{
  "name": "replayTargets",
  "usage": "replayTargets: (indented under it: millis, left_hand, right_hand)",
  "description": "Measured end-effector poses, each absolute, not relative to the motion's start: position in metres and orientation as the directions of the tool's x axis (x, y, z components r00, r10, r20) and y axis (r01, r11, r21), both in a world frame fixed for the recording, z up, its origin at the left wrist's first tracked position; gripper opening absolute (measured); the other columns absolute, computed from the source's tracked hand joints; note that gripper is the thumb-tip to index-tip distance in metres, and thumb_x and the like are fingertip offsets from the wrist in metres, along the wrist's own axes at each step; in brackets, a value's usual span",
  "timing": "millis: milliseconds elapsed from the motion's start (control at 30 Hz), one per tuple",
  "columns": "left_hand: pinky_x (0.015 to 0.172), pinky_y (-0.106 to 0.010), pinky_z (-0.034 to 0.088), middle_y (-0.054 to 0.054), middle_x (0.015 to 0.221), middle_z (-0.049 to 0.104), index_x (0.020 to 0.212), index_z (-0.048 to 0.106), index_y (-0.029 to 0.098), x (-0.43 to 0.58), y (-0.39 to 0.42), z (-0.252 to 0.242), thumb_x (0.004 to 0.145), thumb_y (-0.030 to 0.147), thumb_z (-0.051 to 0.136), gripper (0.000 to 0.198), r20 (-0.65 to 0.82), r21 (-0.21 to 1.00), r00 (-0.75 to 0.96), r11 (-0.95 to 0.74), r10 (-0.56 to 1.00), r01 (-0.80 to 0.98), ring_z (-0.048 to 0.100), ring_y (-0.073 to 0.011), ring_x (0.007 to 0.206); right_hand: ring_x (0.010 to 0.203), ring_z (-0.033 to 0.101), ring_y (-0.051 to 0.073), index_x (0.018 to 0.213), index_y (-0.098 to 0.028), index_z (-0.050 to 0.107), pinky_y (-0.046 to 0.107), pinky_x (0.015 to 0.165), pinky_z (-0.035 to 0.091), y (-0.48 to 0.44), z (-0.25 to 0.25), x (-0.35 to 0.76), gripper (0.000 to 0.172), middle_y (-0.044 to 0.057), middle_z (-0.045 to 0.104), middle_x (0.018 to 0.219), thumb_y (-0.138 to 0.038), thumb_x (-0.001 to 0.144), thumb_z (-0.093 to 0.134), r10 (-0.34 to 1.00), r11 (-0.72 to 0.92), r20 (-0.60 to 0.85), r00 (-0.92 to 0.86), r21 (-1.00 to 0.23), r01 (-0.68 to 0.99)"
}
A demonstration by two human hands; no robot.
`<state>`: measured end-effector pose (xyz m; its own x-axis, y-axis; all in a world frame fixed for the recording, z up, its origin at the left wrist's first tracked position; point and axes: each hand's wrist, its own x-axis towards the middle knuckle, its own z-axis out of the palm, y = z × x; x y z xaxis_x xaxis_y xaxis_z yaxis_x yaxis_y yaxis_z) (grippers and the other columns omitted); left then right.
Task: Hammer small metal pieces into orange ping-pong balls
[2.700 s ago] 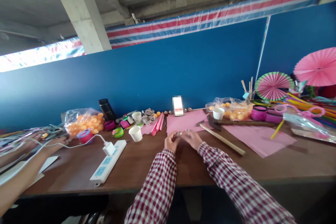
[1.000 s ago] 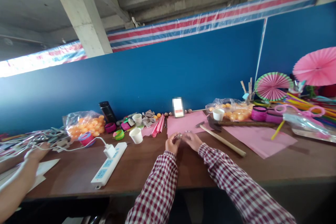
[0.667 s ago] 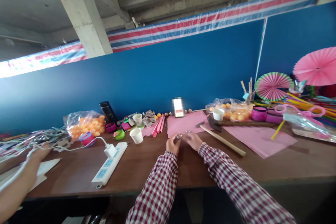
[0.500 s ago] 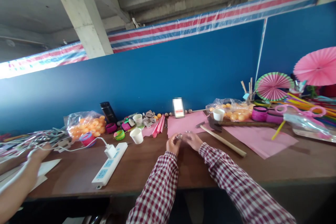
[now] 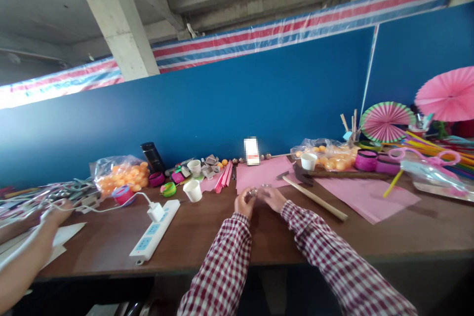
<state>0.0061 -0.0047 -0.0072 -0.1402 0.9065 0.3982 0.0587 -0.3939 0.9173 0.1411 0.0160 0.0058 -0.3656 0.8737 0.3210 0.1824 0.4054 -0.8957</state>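
Note:
My left hand (image 5: pixel 244 202) is closed around a small shiny metal ball (image 5: pixel 253 192), which shows at the fingertips. Just to its right, my right hand (image 5: pixel 274 199) has its fingers bent towards the ball, and a small glinting piece (image 5: pixel 265 186) shows at their tips; its kind is too blurred to make out. The two hands are close together over the brown table (image 5: pixel 266 242), in front of a pink paper sheet (image 5: pixel 242 177). To the right of my hands lies a hammer (image 5: pixel 318 200) with a pale wooden handle.
Several metal balls (image 5: pixel 268 156) sit by the blue partition (image 5: pixel 222 103). Left are a white paper cup (image 5: pixel 193 191), a power strip (image 5: pixel 154 232) with a plugged-in cable, and a bag of orange balls (image 5: pixel 124 177). A co-worker's arm (image 5: pixel 37 247) reaches in. Another hammer (image 5: pixel 344 175) lies right.
Both my hands have stayed almost in the same place with fingers in nearly the same pose. The camera view has shifted very slightly.

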Motion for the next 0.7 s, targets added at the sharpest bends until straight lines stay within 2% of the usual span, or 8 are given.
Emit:
replayTargets:
  millis: [200,467,600,700]
  left_hand:
    - [0.082,-0.035,0.047,-0.007,0.090,0.066,0.091,0.061,0.014,0.0056,-0.0055,-0.0073,0.061,0.009,0.058,0.031,0.397,0.917,-0.130,-0.390,0.908,0.082,0.061,-0.0191,0.086]
    - [0.087,-0.036,0.043,-0.006,0.096,0.065,0.092,0.062,0.017,0.0054,-0.0052,-0.0064,0.062,0.011,0.060,0.031,0.424,0.905,-0.138,-0.410,0.895,0.117,0.058,-0.0198,0.093]
    - [0.087,-0.037,0.043,-0.007,0.096,0.065,0.091,0.062,0.016,0.0032,-0.0033,-0.0065,0.064,0.014,0.060,0.028,0.426,0.904,-0.163,-0.410,0.890,0.123,0.058,-0.0195,0.092]
    - [0.087,-0.037,0.042,-0.007,0.097,0.064,0.092,0.060,0.016,0.0026,-0.0018,-0.0074,0.063,0.014,0.060,0.029,0.417,0.908,-0.187,-0.402,0.889,0.114,0.058,-0.0191,0.092]
  right_hand:
    - [0.067,0.055,0.016,0.075,-0.013,0.064,0.028,0.064,0.044,0.0159,0.0065,0.1437,0.037,0.004,0.063,0.069,-0.047,0.069,0.052,0.885,0.384,0.299,-0.357,-0.901,0.199]
    - [0.069,0.055,0.015,0.074,-0.015,0.062,0.028,0.066,0.044,0.0127,0.0093,0.1412,0.030,0.004,0.063,0.074,-0.043,0.067,0.054,0.884,0.402,0.325,-0.336,-0.896,0.190]
    - [0.074,0.055,0.016,0.072,-0.014,0.059,0.029,0.070,0.043,0.0097,0.0106,0.1406,0.025,0.004,0.062,0.077,-0.038,0.068,0.052,0.906,0.397,0.350,-0.236,-0.898,0.189]
    - [0.068,0.055,0.015,0.069,-0.015,0.055,0.028,0.066,0.043,0.0077,0.0110,0.1407,0.023,0.003,0.061,0.070,-0.037,0.067,0.051,0.927,0.368,0.342,-0.157,-0.910,0.193]
